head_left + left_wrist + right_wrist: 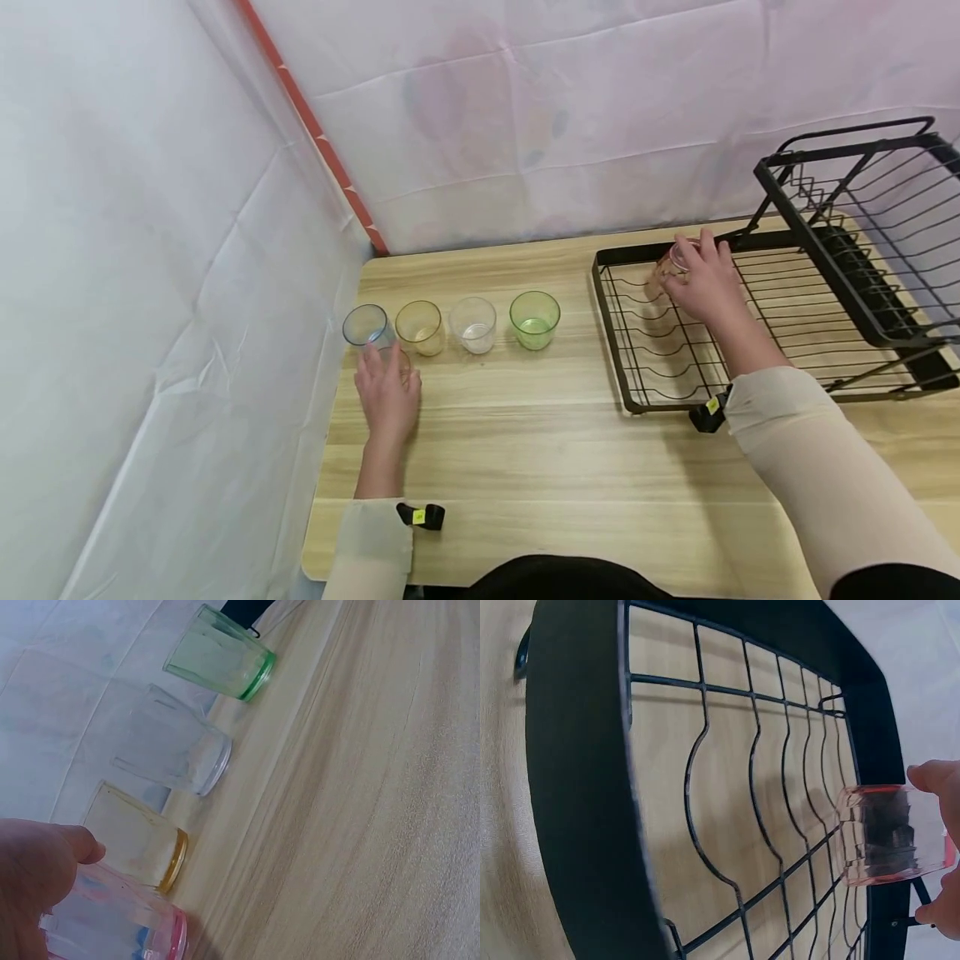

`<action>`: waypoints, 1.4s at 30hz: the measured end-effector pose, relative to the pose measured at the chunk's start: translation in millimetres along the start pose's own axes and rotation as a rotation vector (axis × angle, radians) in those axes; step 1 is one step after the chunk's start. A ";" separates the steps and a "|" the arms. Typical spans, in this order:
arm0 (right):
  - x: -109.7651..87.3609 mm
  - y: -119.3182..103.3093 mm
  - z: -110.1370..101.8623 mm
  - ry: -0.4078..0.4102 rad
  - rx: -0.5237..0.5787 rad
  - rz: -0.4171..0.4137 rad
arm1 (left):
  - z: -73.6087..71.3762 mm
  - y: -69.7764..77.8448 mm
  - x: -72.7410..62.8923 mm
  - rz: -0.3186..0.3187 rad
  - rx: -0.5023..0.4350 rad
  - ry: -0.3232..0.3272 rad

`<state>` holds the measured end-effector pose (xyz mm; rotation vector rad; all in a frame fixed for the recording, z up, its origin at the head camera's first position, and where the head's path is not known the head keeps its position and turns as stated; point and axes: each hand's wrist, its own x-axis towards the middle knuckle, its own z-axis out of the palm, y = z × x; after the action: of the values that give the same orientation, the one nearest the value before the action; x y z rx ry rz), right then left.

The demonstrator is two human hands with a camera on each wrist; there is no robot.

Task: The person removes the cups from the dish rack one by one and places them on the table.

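Note:
My left hand (388, 393) holds a clear pink-tinted glass (112, 919) at the left of the table, thumb on its near side. That glass stands upright in front of a blue glass (367, 323) and a yellow glass (421, 327). My right hand (708, 287) grips a second pink glass (889, 836) over the back left part of the black wire rack (617, 350). This glass appears upside down, its mouth toward the wires and its pink base by the fingers. Whether it touches the wires I cannot tell.
A colourless glass (474, 325) and a green glass (535, 320) continue the row to the right. The rack's raised upper tier (862, 242) overhangs its right part. White sheeting (525, 125) hangs behind and on the left of the wooden table (525, 450).

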<state>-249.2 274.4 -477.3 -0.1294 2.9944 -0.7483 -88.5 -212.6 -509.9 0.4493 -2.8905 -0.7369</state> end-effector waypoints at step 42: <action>-118.6 -56.8 21.4 -0.027 1.434 0.101 | -27.3 21.5 -9.0 0.162 -0.334 -0.048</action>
<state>-125.8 225.6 -465.8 0.0821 1.7202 -2.4570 -80.2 -204.0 -476.0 0.1574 -2.7252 -1.1854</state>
